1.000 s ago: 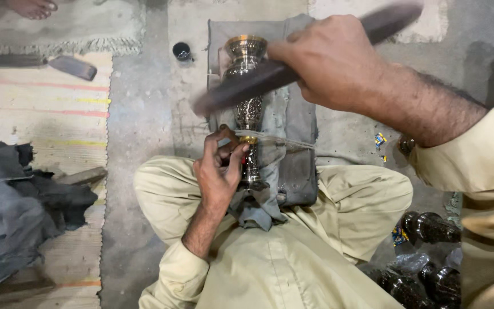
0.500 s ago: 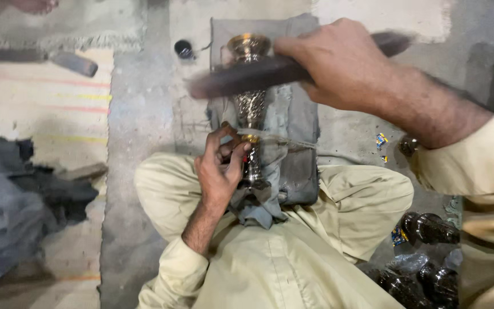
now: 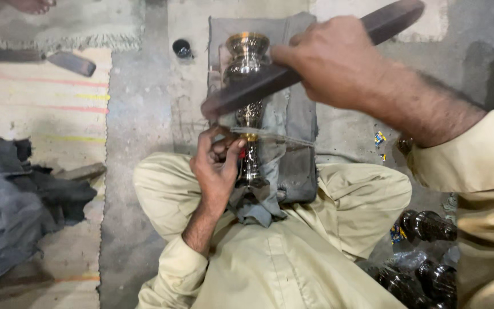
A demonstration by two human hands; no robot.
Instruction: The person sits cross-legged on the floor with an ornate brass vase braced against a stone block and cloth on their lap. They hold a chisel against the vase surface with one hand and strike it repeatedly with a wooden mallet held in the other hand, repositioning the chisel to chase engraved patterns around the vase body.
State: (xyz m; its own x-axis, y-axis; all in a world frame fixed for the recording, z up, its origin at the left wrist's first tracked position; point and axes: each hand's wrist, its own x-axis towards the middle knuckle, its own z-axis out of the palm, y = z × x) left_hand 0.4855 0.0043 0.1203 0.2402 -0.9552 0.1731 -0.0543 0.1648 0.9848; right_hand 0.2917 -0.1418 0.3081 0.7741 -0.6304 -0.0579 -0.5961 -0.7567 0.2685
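Observation:
An engraved metal vase (image 3: 249,68) lies lengthwise on a grey padded block (image 3: 293,114) between my crossed legs, tied down by a cord. My left hand (image 3: 217,166) pinches a small chisel-like tool against the vase's narrow stem. Above the vase, my right hand (image 3: 330,60) grips a long dark wooden bat (image 3: 293,71); its blurred lower end hangs just above my left hand's fingers.
A small black cup (image 3: 182,48) stands on the concrete floor left of the block. A striped mat (image 3: 41,103) with a dark cloth pile (image 3: 18,194) lies at left. Several dark metal pieces (image 3: 430,226) sit at right. Someone's bare foot (image 3: 30,6) shows at top left.
The wooden bat in my right hand has swung down, its lower end now closer to my left hand. The left hand keeps its place on the vase's stem.

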